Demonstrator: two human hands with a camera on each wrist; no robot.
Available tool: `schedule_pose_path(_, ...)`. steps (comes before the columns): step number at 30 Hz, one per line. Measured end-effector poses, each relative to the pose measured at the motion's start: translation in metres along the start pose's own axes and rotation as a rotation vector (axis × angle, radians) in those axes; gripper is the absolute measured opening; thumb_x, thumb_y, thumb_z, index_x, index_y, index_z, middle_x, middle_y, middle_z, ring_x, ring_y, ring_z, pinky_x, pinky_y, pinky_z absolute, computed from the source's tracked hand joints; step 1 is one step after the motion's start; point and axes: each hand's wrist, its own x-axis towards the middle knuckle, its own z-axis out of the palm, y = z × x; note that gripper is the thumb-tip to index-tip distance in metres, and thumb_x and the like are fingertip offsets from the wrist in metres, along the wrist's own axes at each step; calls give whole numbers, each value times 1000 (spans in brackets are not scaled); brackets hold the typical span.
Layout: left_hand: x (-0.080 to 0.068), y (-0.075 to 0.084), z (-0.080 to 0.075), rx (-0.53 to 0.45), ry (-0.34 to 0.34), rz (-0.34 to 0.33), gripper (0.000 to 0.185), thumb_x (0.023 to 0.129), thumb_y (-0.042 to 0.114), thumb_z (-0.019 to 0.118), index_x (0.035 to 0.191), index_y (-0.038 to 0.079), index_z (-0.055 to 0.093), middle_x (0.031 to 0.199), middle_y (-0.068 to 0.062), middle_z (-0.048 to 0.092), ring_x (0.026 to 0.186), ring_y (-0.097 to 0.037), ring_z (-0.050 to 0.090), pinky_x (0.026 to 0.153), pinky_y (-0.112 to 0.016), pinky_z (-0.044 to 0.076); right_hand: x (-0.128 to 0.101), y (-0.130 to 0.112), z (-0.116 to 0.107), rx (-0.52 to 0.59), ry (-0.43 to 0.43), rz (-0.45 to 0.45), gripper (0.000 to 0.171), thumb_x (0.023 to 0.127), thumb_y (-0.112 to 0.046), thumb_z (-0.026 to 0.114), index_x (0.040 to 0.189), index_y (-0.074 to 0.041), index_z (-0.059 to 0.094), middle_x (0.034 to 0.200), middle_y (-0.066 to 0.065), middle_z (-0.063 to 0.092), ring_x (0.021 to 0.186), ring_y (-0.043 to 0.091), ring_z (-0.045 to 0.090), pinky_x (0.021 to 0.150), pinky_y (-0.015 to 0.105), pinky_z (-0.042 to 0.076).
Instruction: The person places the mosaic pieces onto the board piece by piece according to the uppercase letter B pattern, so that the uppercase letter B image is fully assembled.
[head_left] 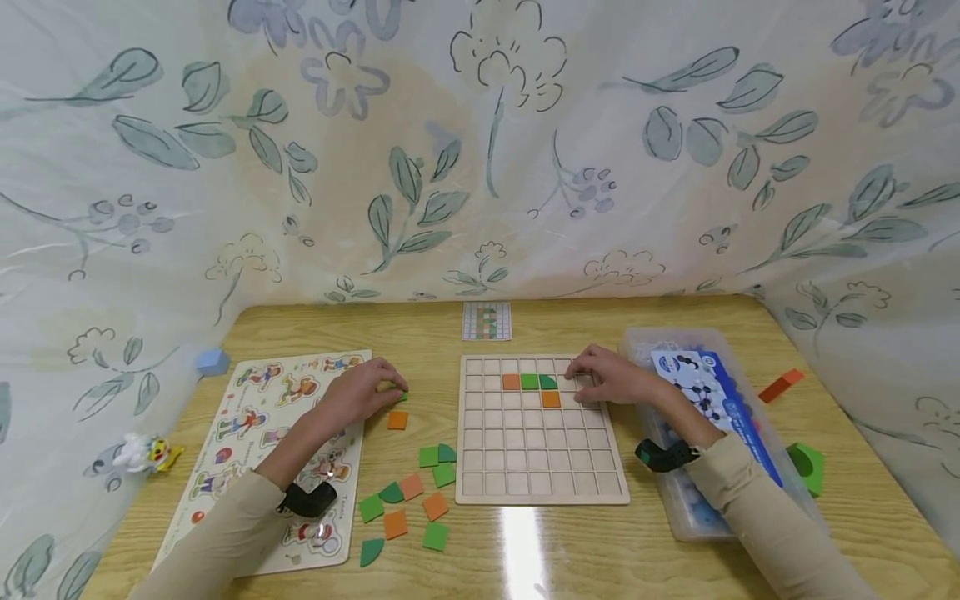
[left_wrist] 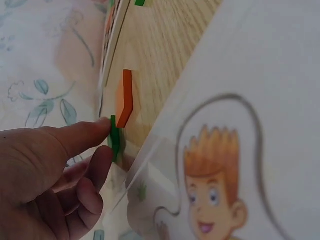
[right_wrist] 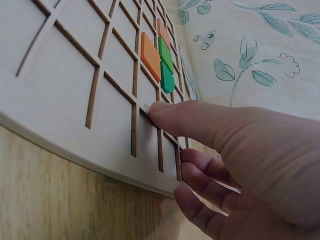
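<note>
Left hand (head_left: 363, 392) on a green tile (left_wrist: 115, 142), right hand (head_left: 615, 379) at the wooden grid board (head_left: 495, 483).
We see the left thumb and forefinger a little apart, pinching the green tile by its edges beside the picture puzzle board (head_left: 339, 553), just beyond a loose orange square (head_left: 397, 420). The right hand holds nothing: its thumb touches the wooden grid board's right side, the other fingers parted and loosely bent near its edge. On that board we count two orange tiles (head_left: 551, 399), a green square (head_left: 530, 382) and a dark-green quarter-circle (head_left: 548, 382). Past its far edge lies a small pattern card (head_left: 487, 321). To the right, a blue-and-white leaflet (head_left: 712, 400) with a molecule drawing lies on a plastic box (head_left: 686, 525); we find its lettering too small to read.
</note>
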Motion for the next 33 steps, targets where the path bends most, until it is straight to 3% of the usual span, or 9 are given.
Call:
schedule_pose_path(13, 1, 1, -10, 10, -109, -16, 24, 86, 22, 73, 109, 18, 75, 113, -5, 64, 96, -25, 64, 71, -35, 50, 1, 1, 1, 8, 7, -7, 28, 88, -22, 72, 113, -10, 66, 112, 11, 53, 103, 24, 53, 83, 37, 44)
schedule_pose_path(33, 1, 0, -11, 9, -119, -21, 24, 87, 21, 72, 110, 19, 74, 114, -6, 65, 93, -24, 64, 68, -33, 48, 1, 2, 1, -4, 10, -23, 28, 88, -23, 72, 113, -10, 66, 112, 10, 54, 101, 22, 52, 81, 34, 43)
